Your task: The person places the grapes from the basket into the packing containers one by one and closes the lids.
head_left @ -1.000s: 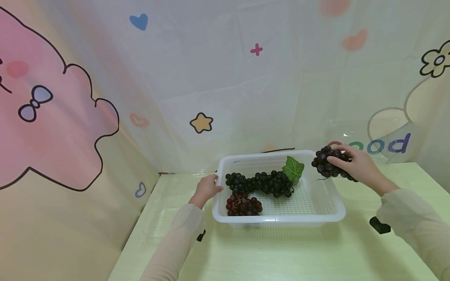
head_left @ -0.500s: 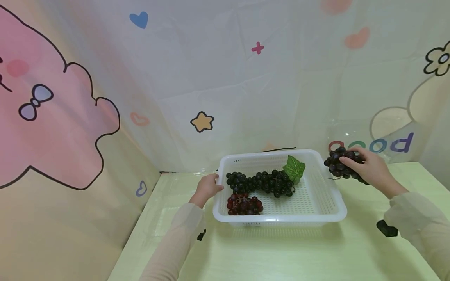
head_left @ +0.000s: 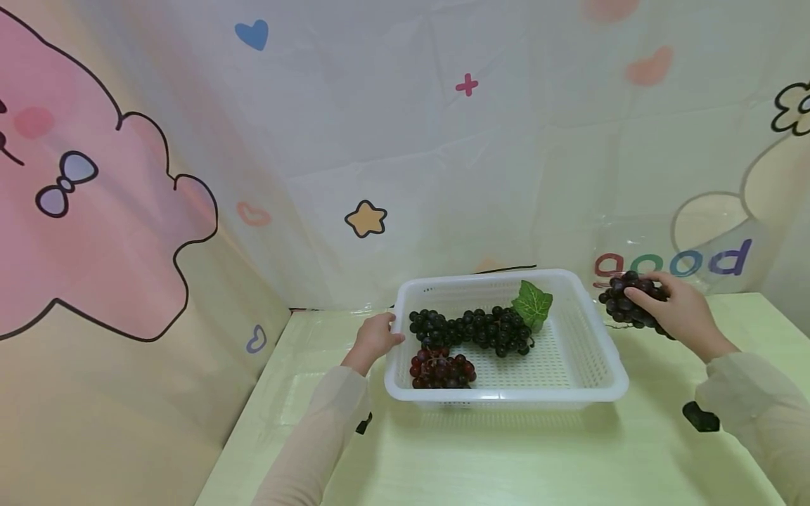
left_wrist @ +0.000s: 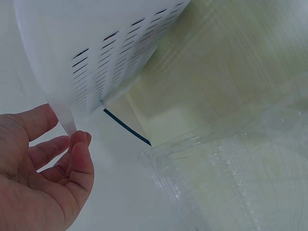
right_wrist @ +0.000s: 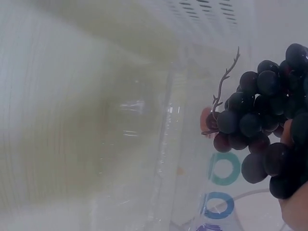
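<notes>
My right hand (head_left: 690,316) grips a bunch of dark purple grapes (head_left: 626,299), held up to the right of the white plastic basket (head_left: 500,395). In the right wrist view the grapes (right_wrist: 260,106) fill the right side, a thin brown stem sticking out. My left hand (head_left: 373,341) pinches the basket's left rim; in the left wrist view the thumb and fingers of that hand (left_wrist: 48,173) meet at the rim's edge. Inside the basket lie black grapes (head_left: 493,330) along the back left, a bunch of red grapes (head_left: 443,369) in front of them, and a green leaf (head_left: 533,304).
The basket stands on a pale green table (head_left: 443,457) beneath a clear plastic sheet (left_wrist: 231,183) at the edges. Behind the table hangs a cartoon-printed curtain (head_left: 411,140).
My right hand has moved to the right with the dark grapes, from over the basket's right rim to beyond it. The left hand stays on the rim.
</notes>
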`<move>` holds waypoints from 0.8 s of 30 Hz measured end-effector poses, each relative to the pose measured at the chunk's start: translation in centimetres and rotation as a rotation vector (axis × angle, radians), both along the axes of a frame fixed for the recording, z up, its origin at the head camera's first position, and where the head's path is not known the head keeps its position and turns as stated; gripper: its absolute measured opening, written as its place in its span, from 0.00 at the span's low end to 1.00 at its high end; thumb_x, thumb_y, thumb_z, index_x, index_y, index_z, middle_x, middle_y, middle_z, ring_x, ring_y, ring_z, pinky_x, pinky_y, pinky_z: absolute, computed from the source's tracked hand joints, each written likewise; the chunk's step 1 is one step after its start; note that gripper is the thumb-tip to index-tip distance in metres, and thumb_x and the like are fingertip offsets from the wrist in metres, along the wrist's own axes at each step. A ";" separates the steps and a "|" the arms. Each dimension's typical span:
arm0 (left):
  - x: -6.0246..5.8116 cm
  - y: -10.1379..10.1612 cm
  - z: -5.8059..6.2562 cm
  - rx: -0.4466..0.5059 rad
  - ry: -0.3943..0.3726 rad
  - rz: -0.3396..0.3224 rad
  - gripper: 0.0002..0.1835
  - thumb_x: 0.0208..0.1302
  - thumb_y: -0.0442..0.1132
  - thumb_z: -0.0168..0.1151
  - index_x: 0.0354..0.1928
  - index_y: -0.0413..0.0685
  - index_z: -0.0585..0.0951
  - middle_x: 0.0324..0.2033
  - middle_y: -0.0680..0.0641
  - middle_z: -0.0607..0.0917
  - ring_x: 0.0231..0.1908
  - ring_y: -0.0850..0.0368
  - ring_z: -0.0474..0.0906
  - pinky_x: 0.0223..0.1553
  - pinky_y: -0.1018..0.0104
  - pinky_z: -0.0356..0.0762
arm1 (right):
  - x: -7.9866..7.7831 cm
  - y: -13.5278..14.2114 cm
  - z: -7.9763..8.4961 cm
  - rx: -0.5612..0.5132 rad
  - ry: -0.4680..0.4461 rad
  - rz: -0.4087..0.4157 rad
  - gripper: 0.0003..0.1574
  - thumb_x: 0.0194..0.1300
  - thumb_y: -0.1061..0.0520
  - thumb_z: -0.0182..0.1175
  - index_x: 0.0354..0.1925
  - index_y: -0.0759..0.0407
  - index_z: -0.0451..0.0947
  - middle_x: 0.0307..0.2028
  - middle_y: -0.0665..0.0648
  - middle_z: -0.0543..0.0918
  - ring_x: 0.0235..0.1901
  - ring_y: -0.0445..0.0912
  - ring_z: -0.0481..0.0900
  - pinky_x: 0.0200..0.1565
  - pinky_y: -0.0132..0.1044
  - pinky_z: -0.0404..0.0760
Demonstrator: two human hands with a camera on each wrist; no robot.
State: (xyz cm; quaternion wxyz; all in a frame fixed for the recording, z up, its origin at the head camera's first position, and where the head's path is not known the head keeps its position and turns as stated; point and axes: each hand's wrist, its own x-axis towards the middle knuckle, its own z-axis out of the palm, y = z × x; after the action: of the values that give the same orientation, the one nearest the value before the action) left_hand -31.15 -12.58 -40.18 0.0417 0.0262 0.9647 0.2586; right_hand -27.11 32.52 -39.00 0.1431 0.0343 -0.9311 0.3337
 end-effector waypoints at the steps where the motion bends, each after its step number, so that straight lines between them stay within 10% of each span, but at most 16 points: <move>1: 0.0 0.0 0.0 0.001 -0.001 0.002 0.25 0.54 0.38 0.61 0.55 0.37 0.70 0.47 0.38 0.78 0.43 0.46 0.78 0.39 0.58 0.78 | -0.1 0.0 -0.1 0.001 0.005 -0.002 0.33 0.62 0.43 0.50 0.53 0.70 0.63 0.48 0.77 0.69 0.45 0.69 0.67 0.41 0.63 0.66; 24: 0.2 0.1 0.1 0.035 0.000 0.007 0.25 0.54 0.37 0.61 0.55 0.36 0.70 0.46 0.38 0.78 0.42 0.45 0.78 0.38 0.58 0.78 | -1.1 0.4 -2.5 0.059 -0.031 -0.056 0.36 0.61 0.39 0.48 0.53 0.68 0.64 0.47 0.77 0.70 0.43 0.70 0.69 0.38 0.61 0.68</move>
State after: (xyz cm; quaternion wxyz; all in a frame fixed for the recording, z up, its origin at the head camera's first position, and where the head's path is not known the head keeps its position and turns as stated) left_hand -30.95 -12.48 -40.06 0.0403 0.0236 0.9602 0.2754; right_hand -28.26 32.92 -41.55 0.1369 0.0072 -0.9432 0.3026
